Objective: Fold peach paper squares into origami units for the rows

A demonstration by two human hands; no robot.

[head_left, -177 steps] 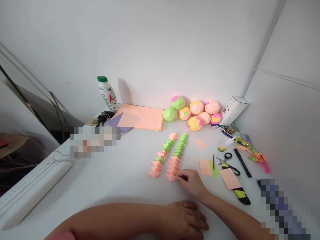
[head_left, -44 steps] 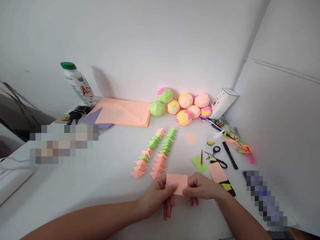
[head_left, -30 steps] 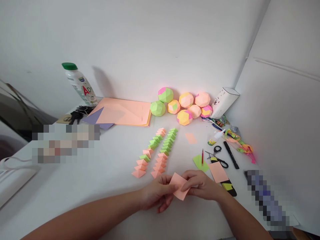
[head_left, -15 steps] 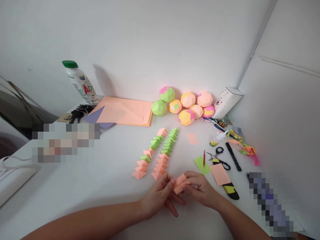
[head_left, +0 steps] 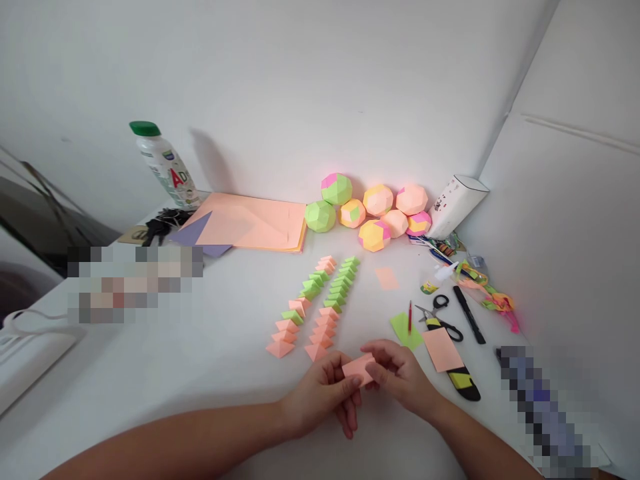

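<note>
A small folded piece of peach paper (head_left: pixel 356 369) is held between my two hands, low in the middle of the view. My left hand (head_left: pixel 327 392) pinches its left end, thumb lying on top and other fingers beneath. At the right end, my right hand (head_left: pixel 403 377) grips it with thumb and fingertips. Just beyond my hands lie two rows of folded paper units, peach and green: the left row (head_left: pixel 300 305) and the right row (head_left: pixel 334 300). A peach paper square (head_left: pixel 443 350) rests on a black and yellow cutter (head_left: pixel 465 385) to the right.
Faceted paper balls (head_left: pixel 374 235) stand against the wall. Scissors (head_left: pixel 440 317), a black pen (head_left: pixel 469 315), a glue bottle (head_left: pixel 431 285), green paper (head_left: pixel 404 331) and a red thin tool (head_left: pixel 410 319) lie right. Peach sheets (head_left: pixel 245 223) and a green-capped bottle (head_left: pixel 167 170) are back left.
The peach paper, earlier showing two raised flaps, is now folded flatter between my fingers. My left thumb has moved onto it, and the left fingers have drawn closer together.
</note>
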